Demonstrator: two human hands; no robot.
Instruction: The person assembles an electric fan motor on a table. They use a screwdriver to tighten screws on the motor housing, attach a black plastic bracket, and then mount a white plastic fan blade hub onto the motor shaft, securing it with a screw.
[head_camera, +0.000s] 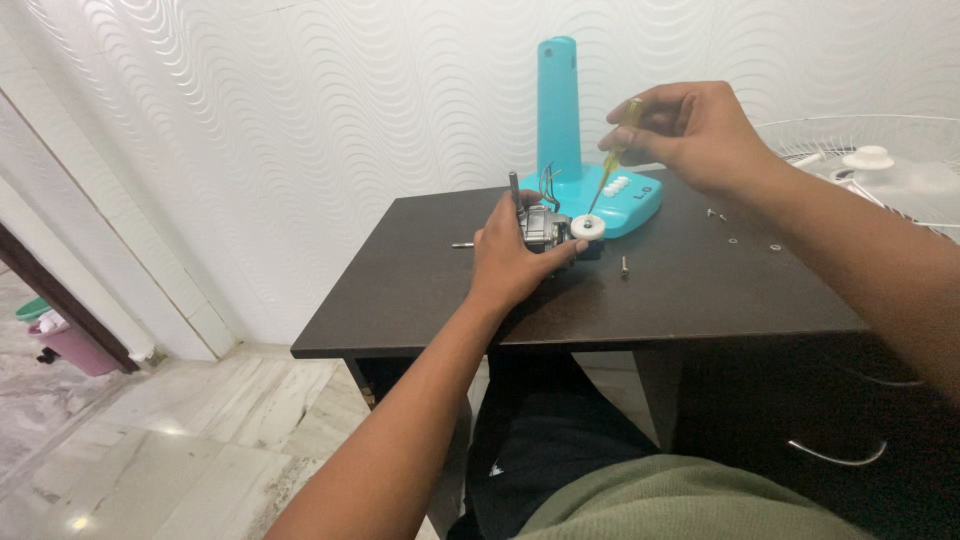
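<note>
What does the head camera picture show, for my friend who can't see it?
A person's left hand holds a small metal motor with a white round part on a dark table, while the right hand points a yellow-handled screwdriver down at it. Behind stands a turquoise fan base; loose screws lie nearby.

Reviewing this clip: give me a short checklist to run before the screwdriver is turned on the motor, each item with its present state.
1. Left hand grips the motor on the table: ok.
2. Right hand holds the screwdriver near its top: ok.
3. Tip meets the white round part: appears ok; seating in a screw head cannot tell.
4. Loose screw lies away from the table edge: ok.
5. Motor wires stay off the shaft: cannot tell.
6. Turquoise fan base stands upright behind the motor: ok.
</note>
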